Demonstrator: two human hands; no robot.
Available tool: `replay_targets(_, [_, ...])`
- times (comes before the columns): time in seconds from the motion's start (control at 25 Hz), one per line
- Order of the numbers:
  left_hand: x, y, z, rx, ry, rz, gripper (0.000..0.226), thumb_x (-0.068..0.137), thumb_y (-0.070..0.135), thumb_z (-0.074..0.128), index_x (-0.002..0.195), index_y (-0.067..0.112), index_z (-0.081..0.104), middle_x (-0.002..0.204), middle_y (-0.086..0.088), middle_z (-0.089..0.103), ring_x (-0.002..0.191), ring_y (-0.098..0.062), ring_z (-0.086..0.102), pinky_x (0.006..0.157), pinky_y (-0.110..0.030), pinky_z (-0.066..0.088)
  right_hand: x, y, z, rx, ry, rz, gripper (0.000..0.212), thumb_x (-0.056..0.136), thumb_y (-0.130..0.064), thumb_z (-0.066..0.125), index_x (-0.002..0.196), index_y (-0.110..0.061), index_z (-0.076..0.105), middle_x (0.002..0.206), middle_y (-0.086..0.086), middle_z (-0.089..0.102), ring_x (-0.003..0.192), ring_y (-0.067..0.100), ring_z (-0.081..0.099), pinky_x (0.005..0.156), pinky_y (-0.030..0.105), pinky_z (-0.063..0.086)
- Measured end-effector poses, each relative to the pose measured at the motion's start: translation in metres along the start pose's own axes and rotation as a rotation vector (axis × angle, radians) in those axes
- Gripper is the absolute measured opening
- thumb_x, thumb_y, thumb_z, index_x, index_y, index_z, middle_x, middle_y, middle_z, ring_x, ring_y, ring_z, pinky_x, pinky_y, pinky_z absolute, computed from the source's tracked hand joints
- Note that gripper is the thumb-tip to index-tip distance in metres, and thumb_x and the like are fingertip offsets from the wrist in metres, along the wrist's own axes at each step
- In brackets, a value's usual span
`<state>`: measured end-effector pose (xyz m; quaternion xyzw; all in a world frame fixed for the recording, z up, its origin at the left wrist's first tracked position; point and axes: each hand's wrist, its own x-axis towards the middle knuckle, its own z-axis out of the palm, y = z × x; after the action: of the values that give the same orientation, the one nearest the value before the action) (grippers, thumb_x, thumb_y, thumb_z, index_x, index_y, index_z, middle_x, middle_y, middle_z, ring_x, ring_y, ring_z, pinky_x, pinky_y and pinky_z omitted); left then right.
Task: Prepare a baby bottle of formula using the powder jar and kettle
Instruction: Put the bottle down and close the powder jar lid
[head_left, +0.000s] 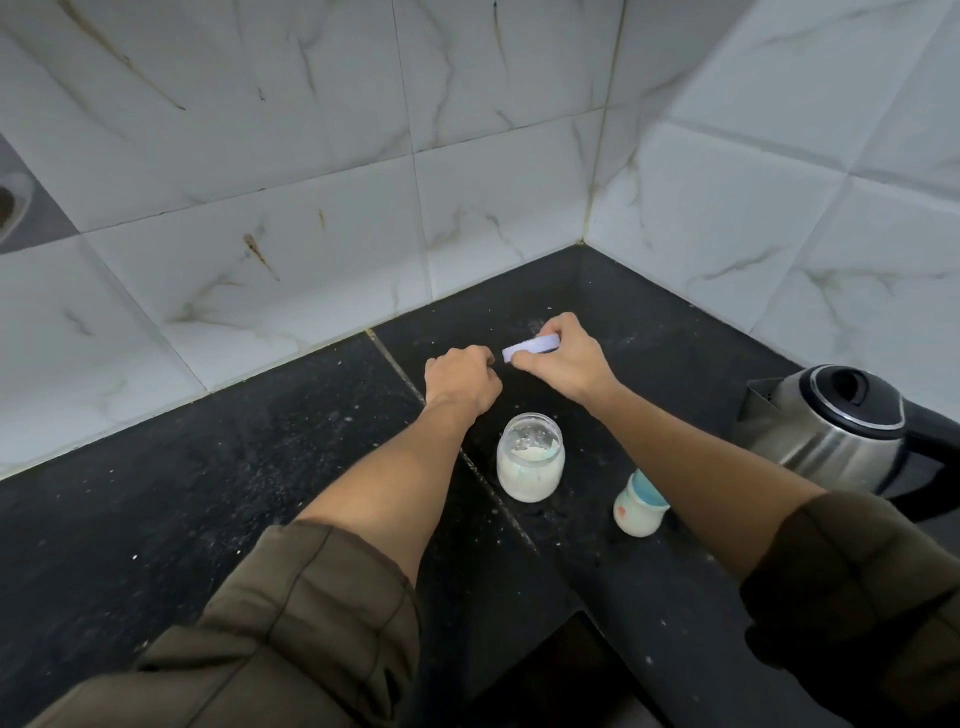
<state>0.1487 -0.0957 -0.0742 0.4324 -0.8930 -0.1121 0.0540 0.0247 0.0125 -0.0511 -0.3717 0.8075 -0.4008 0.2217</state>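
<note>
Grip first: your right hand (563, 364) pinches the pale lid (532, 345) between thumb and fingertips and holds it tilted just above the black counter (218, 467), on the far side of the powder jar (530, 460). Your left hand (462, 382) sits just beside the lid's left edge with its fingers curled under. Whether it touches the lid or holds something small, you cannot tell from this view.

Nearer you, between your forearms, the powder jar stands open and upright, with white powder in its lower part and clumps clinging to the inside wall. To its right the baby bottle (636, 512) stands upright, its top partly hidden under your right forearm (701, 447). A blue collar shows, and the body looks white, but you cannot tell whether that is powder, mixed formula or cloudy plastic. The kettle (826, 431) sits well apart on the right near the tiled wall (779, 208), its lid down.

As for progress, the jar is uncapped and everything you need is within reach. No scoop shows, nothing is pouring, and the kettle is untouched. Judge the bottle's fill before you go on. If it is empty, dosing the powder, adding water, closing and shaking are all left. If it is mixed, only capping the jar remains.
</note>
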Motion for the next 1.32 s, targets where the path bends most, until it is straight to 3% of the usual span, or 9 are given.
replay_targets(0.12, [-0.021,0.004,-0.008,-0.051,-0.01,-0.014,0.035,0.098,0.021,0.052,0.13,0.026,0.067,0.114,-0.007,0.074,0.108,-0.031,0.067,0.093,-0.041,0.049,-0.029,0.002,0.001,-0.087,0.02,-0.057,0.04,0.076,-0.039,0.085,0.095,-0.022,0.053,0.108,-0.001,0.061,0.101,0.02,0.06,0.071,0.026,0.047])
replay_targets(0.28, [-0.055,0.0,-0.002,-0.16,-0.07,-0.009,0.035,0.095,0.017,0.055,0.127,0.024,0.066,0.115,-0.005,0.073,0.105,-0.029,0.067,0.09,-0.041,0.056,-0.068,0.01,0.006,-0.203,0.033,-0.156,0.047,0.075,-0.041,0.089,0.076,-0.019,0.048,0.104,0.006,0.066,0.098,0.023,0.061,0.071,0.031,0.047])
replay_targets(0.44, [-0.081,-0.009,0.007,-0.345,-0.221,0.029,0.067,0.083,0.018,0.073,0.147,0.022,0.052,0.14,0.0,0.063,0.125,-0.024,0.06,0.104,-0.043,0.051,-0.094,0.021,0.008,-0.296,0.017,-0.167,0.046,0.076,-0.042,0.091,0.079,-0.021,0.051,0.111,0.001,0.067,0.105,0.023,0.06,0.077,0.035,0.049])
replay_targets(0.6, [-0.096,-0.007,0.022,-0.401,-0.291,0.079,0.086,0.067,0.022,0.087,0.144,0.026,0.049,0.128,0.003,0.064,0.115,-0.023,0.061,0.099,-0.041,0.052,-0.101,0.027,0.014,-0.409,-0.068,-0.147,0.051,0.08,-0.041,0.088,0.118,-0.022,0.061,0.132,0.003,0.063,0.118,0.025,0.056,0.087,0.034,0.045])
replay_targets(0.68, [-0.098,-0.004,0.029,-0.431,-0.258,0.065,0.084,0.065,0.03,0.092,0.139,0.027,0.052,0.12,0.005,0.066,0.109,-0.022,0.062,0.094,-0.041,0.052,-0.098,0.022,0.015,-0.525,-0.154,-0.146,0.082,0.084,-0.042,0.084,0.154,-0.022,0.046,0.149,0.01,0.055,0.134,0.03,0.051,0.105,0.04,0.045])
replay_targets(0.8, [-0.097,-0.005,0.039,-0.455,-0.222,0.026,0.082,0.063,0.042,0.095,0.133,0.027,0.055,0.115,0.005,0.067,0.105,-0.02,0.061,0.091,-0.041,0.052,-0.089,0.014,0.016,-0.679,-0.224,-0.128,0.093,0.089,-0.048,0.078,0.165,-0.02,0.031,0.154,0.013,0.046,0.139,0.033,0.049,0.11,0.042,0.044])
replay_targets(1.04, [-0.099,-0.01,0.051,-0.54,-0.146,0.002,0.092,0.055,0.051,0.098,0.133,0.026,0.055,0.115,0.008,0.066,0.107,-0.018,0.06,0.092,-0.037,0.052,-0.085,0.007,0.027,-0.794,-0.183,-0.046,0.072,0.083,-0.057,0.077,0.135,-0.011,0.056,0.129,0.008,0.051,0.105,0.026,0.06,0.081,0.035,0.049])
replay_targets(1.2, [-0.097,-0.011,0.051,-0.539,-0.143,-0.004,0.095,0.052,0.052,0.097,0.133,0.027,0.056,0.116,0.007,0.066,0.108,-0.019,0.061,0.094,-0.041,0.054,-0.088,0.006,0.025,-0.936,-0.115,-0.045,0.082,0.078,-0.078,0.066,0.128,-0.014,0.057,0.122,0.006,0.056,0.112,0.028,0.061,0.075,0.038,0.046])
replay_targets(1.32, [-0.096,-0.011,0.048,-0.508,-0.135,-0.003,0.091,0.052,0.054,0.096,0.13,0.027,0.058,0.115,0.006,0.066,0.107,-0.019,0.062,0.092,-0.041,0.055,-0.09,0.005,0.009,-0.924,-0.099,-0.007,0.08,0.074,-0.095,0.047,0.088,-0.017,0.061,0.087,-0.002,0.062,0.087,0.025,0.065,0.068,0.036,0.046])
